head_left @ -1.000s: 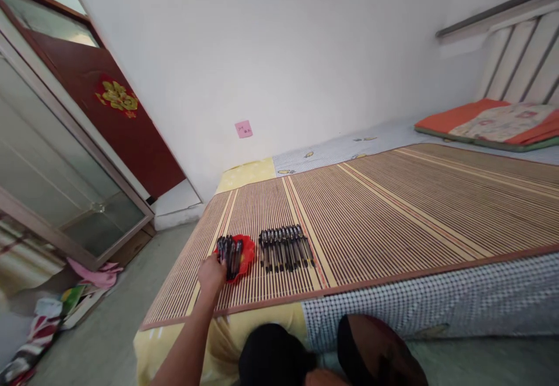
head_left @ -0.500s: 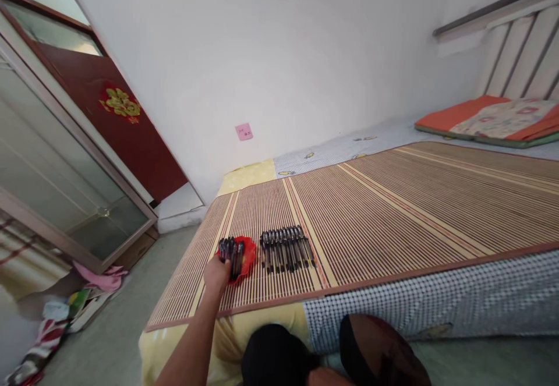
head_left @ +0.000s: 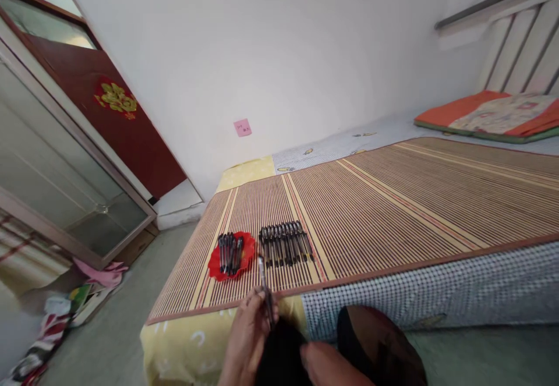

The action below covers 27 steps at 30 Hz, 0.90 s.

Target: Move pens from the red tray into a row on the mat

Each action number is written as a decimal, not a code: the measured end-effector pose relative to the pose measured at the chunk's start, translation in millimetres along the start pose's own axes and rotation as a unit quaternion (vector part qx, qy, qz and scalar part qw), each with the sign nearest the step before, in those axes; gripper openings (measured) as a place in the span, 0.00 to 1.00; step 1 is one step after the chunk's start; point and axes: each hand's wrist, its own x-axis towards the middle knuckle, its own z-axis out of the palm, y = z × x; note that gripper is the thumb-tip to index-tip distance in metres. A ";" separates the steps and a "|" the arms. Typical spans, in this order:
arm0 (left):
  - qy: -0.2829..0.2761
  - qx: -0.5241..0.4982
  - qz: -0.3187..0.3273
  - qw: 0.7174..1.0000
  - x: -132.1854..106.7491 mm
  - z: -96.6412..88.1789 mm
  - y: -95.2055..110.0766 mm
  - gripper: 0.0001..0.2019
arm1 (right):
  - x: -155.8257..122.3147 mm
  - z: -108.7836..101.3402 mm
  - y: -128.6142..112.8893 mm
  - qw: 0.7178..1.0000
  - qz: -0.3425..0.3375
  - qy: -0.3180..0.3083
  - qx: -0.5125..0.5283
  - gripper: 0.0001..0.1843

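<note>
My left hand [head_left: 245, 339] is drawn back to the bed's near edge, its fingers closed round a single dark pen [head_left: 264, 284] that points away from me. My right hand [head_left: 327, 364] sits low beside it near my knees; its fingers are not clearly visible. On the striped bamboo mat [head_left: 393, 199] lies a red dish [head_left: 217, 265] holding several dark pens [head_left: 230, 252]. Just right of the dish, a neat row of several more pens [head_left: 285, 245] lies on the mat.
The bed has a yellow sheet [head_left: 183, 339] and checked side [head_left: 437, 293]. A folded orange blanket [head_left: 489, 115] lies at the far right by the headboard. A glass door [head_left: 52, 170] and clutter on the floor [head_left: 65, 310] are at left. My knees [head_left: 375, 345] press against the bed.
My left hand has left the red dish and pulled back toward me with one pen. My right hand has come into view beside it.
</note>
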 end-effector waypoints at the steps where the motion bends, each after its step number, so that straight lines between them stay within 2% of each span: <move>1: -0.019 -0.050 -0.030 0.998 -8.7 5.8 -6.0 0.23 | 2.6 -0.7 -0.4 1.000 -0.010 -0.002 0.011 0.10; 4: -0.050 -0.121 -0.094 0.987 -26.1 19.0 -23.1 0.23 | 12.0 -7.5 -4.0 0.988 -0.072 -0.006 0.133 0.22; 5: -0.051 -0.127 -0.109 0.985 -29.4 21.9 -29.0 0.23 | 15.0 -11.6 -6.0 0.974 -0.093 -0.005 0.205 0.26; 7: -0.050 -0.117 -0.131 0.983 -33.1 25.7 -40.8 0.24 | 19.2 -21.4 -10.3 0.929 -0.113 0.001 0.354 0.30; 10: -0.057 -0.070 -0.139 0.986 -34.1 27.6 -56.8 0.26 | 20.6 -34.1 -14.9 0.874 -0.105 0.001 0.475 0.32; 12: -0.065 -0.033 -0.118 0.990 -33.1 27.8 -64.9 0.26 | 20.0 -38.0 -15.1 0.871 -0.108 -0.006 0.479 0.31; 15: -0.062 0.011 -0.090 0.994 -31.0 28.5 -72.3 0.28 | 20.2 -38.1 -12.6 0.896 -0.117 0.000 0.429 0.28; 21: -0.041 0.077 -0.090 0.992 -29.8 29.3 -76.8 0.30 | 22.6 -39.1 -10.9 0.906 -0.116 0.018 0.406 0.28; 23: -0.045 0.102 -0.088 0.990 -31.3 28.8 -79.3 0.29 | 23.4 -43.0 -11.7 0.895 -0.113 0.042 0.430 0.27; 27: -0.056 0.123 -0.088 0.987 -35.9 29.4 -85.2 0.28 | 22.5 -55.6 -15.3 0.851 -0.107 0.098 0.504 0.25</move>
